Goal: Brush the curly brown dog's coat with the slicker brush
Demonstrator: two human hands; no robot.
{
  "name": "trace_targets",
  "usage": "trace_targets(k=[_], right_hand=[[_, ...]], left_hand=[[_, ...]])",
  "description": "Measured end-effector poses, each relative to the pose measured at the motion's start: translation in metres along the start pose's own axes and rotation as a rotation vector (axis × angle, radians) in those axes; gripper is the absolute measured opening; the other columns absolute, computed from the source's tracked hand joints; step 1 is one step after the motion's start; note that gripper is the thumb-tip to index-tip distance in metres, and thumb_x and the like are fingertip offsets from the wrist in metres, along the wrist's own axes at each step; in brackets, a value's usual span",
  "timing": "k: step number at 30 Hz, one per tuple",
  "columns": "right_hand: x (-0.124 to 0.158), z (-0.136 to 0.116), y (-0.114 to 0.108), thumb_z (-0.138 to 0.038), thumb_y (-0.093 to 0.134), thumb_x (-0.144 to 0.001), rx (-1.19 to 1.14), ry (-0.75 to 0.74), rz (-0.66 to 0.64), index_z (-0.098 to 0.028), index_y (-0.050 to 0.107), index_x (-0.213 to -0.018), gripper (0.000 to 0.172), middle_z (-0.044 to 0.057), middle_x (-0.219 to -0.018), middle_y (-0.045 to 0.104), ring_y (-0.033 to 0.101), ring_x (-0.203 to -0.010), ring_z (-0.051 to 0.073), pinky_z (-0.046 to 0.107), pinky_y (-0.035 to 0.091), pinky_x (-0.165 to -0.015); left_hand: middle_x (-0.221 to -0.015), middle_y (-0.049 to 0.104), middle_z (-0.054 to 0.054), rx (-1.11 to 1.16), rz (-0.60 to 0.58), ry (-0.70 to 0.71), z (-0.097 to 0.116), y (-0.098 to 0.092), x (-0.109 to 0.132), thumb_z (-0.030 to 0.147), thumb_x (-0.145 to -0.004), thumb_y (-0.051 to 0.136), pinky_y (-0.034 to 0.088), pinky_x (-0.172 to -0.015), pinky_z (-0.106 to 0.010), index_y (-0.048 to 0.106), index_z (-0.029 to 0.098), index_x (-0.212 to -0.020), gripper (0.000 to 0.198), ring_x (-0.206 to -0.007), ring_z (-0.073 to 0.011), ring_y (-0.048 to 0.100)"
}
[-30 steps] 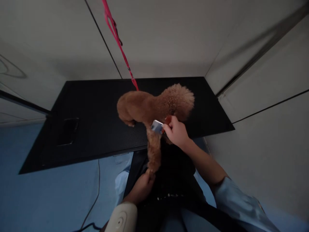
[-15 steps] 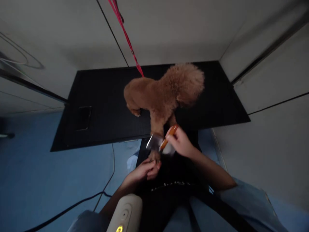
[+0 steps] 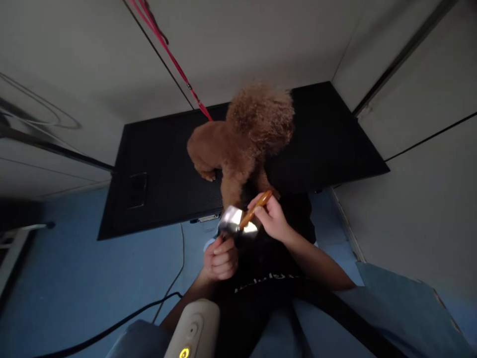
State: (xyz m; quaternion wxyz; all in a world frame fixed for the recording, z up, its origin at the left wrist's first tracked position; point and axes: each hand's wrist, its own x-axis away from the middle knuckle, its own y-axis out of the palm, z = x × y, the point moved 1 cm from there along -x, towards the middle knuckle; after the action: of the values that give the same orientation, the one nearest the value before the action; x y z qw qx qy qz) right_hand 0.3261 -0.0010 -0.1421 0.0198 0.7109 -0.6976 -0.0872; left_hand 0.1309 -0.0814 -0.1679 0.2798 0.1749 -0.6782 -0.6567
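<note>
A curly brown dog [image 3: 219,144] stands on the black table, one foreleg stretched over the near edge toward me. My left hand [image 3: 221,261] is closed around the lower end of that foreleg; the paw itself is hidden by my fingers and the brush. Between thumb and fingers, my right hand [image 3: 275,219] grips the orange-brown handle of a slicker brush [image 3: 257,210]. The brush's shiny metal head lies across the foreleg, just above my left hand. Its bristle side is not visible.
The black table [image 3: 328,139] stands against a pale wall. A red leash [image 3: 175,62] runs from the dog up to the left. At the bottom is a white device [image 3: 196,323] with a glowing yellow symbol. A dark cable [image 3: 122,318] crosses the blue floor.
My left hand has turned and closed more tightly round the foreleg. The brush has shifted slightly left and its head now catches the light. The dog's head has moved left.
</note>
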Motion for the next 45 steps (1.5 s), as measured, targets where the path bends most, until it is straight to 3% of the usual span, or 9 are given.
trace_targets(k=[11, 17, 20, 23, 29, 32, 37, 41, 45], right_hand=[[-0.027, 0.022, 0.005, -0.049, 0.057, -0.08, -0.12, 0.088, 0.302, -0.021, 0.046, -0.091, 0.031, 0.0, -0.074, 0.063, 0.061, -0.069, 0.015, 0.029, 0.051, -0.068], [0.001, 0.016, 0.026, -0.05, 0.059, -0.076, -0.046, 0.311, -0.344, -0.018, 0.051, -0.065, 0.035, -0.005, -0.05, 0.048, 0.046, -0.047, 0.009, 0.021, 0.037, -0.047], [0.011, 0.007, 0.029, -0.044, 0.061, -0.074, -0.022, 0.291, -0.258, -0.017, 0.051, -0.062, 0.031, -0.005, -0.052, 0.047, 0.043, -0.048, 0.008, 0.021, 0.035, -0.048], [0.007, -0.007, 0.022, -0.038, 0.06, -0.074, 0.067, 0.229, -0.163, -0.018, 0.049, -0.059, 0.028, -0.006, -0.051, 0.044, 0.04, -0.049, 0.008, 0.021, 0.032, -0.049], [0.006, -0.029, -0.006, -0.043, 0.051, -0.081, 0.188, 0.085, -0.095, -0.018, 0.048, -0.06, 0.033, -0.003, -0.056, 0.047, 0.044, -0.055, 0.01, 0.022, 0.035, -0.055], [0.034, -0.006, -0.023, -0.042, 0.046, -0.085, 0.365, 0.154, -0.046, -0.018, 0.052, -0.062, 0.034, 0.001, -0.062, 0.055, 0.052, -0.063, 0.013, 0.025, 0.04, -0.065], [0.091, 0.032, -0.03, -0.053, 0.045, -0.085, 0.137, 0.629, -0.454, -0.017, 0.056, -0.089, 0.038, 0.0, -0.064, 0.059, 0.054, -0.053, 0.012, 0.021, 0.039, -0.052], [0.069, -0.011, -0.014, -0.044, 0.042, -0.092, 0.099, 0.225, -0.611, -0.017, 0.062, -0.091, 0.034, 0.006, -0.084, 0.065, 0.061, -0.075, 0.014, 0.025, 0.048, -0.066], [0.003, -0.037, 0.014, -0.021, 0.041, -0.089, 0.411, -0.3, -0.096, -0.018, 0.064, -0.107, 0.03, 0.011, -0.107, 0.064, 0.061, -0.098, 0.02, 0.032, 0.046, -0.091]], left_hand=[[-0.032, 0.004, 0.015, -0.342, 0.082, 0.109, 0.014, 0.026, -0.013, 0.045, -0.086, 0.058, 0.011, -0.025, -0.013, 0.031, 0.02, -0.057, 0.047, -0.023, -0.0002, -0.004], [-0.04, 0.037, 0.007, -1.402, 0.408, 0.013, 0.019, 0.053, -0.038, 0.066, -0.083, 0.047, 0.025, -0.036, -0.018, 0.051, 0.016, -0.07, 0.052, -0.032, -0.0057, 0.03], [-0.062, 0.06, -0.003, -1.936, 0.503, -0.032, 0.029, 0.065, -0.035, 0.056, -0.087, 0.045, 0.049, -0.059, -0.029, 0.06, 0.015, -0.084, 0.043, -0.058, -0.0169, 0.059], [-0.11, 0.065, -0.014, -2.439, 0.662, 0.344, 0.047, 0.084, -0.04, 0.034, -0.077, 0.063, 0.039, -0.103, -0.048, 0.058, 0.014, -0.115, 0.043, -0.118, -0.0315, 0.054], [-0.097, 0.069, -0.009, -2.725, 0.088, 0.489, 0.07, 0.133, -0.103, 0.007, -0.075, 0.049, 0.04, -0.103, -0.042, 0.064, 0.016, -0.091, 0.023, -0.104, -0.0222, 0.063], [-0.085, 0.068, -0.006, -2.659, 0.19, 0.607, 0.08, 0.163, -0.123, 0.01, -0.077, 0.047, 0.049, -0.083, -0.032, 0.063, 0.016, -0.083, 0.018, -0.082, -0.0182, 0.065], [-0.07, 0.064, -0.001, -2.582, 0.252, 0.629, 0.094, 0.201, -0.133, 0.029, -0.084, 0.052, 0.046, -0.066, -0.024, 0.063, 0.015, -0.077, 0.019, -0.064, -0.0142, 0.059], [-0.071, 0.067, -0.001, -2.528, 0.261, 0.512, 0.102, 0.217, -0.136, 0.039, -0.084, 0.053, 0.045, -0.063, -0.022, 0.066, 0.014, -0.084, 0.028, -0.064, -0.0136, 0.059], [-0.064, 0.062, -0.001, -2.509, 0.371, 0.49, 0.11, 0.229, -0.129, 0.043, -0.081, 0.054, 0.043, -0.057, -0.021, 0.066, 0.012, -0.079, 0.034, -0.057, -0.0121, 0.052]])
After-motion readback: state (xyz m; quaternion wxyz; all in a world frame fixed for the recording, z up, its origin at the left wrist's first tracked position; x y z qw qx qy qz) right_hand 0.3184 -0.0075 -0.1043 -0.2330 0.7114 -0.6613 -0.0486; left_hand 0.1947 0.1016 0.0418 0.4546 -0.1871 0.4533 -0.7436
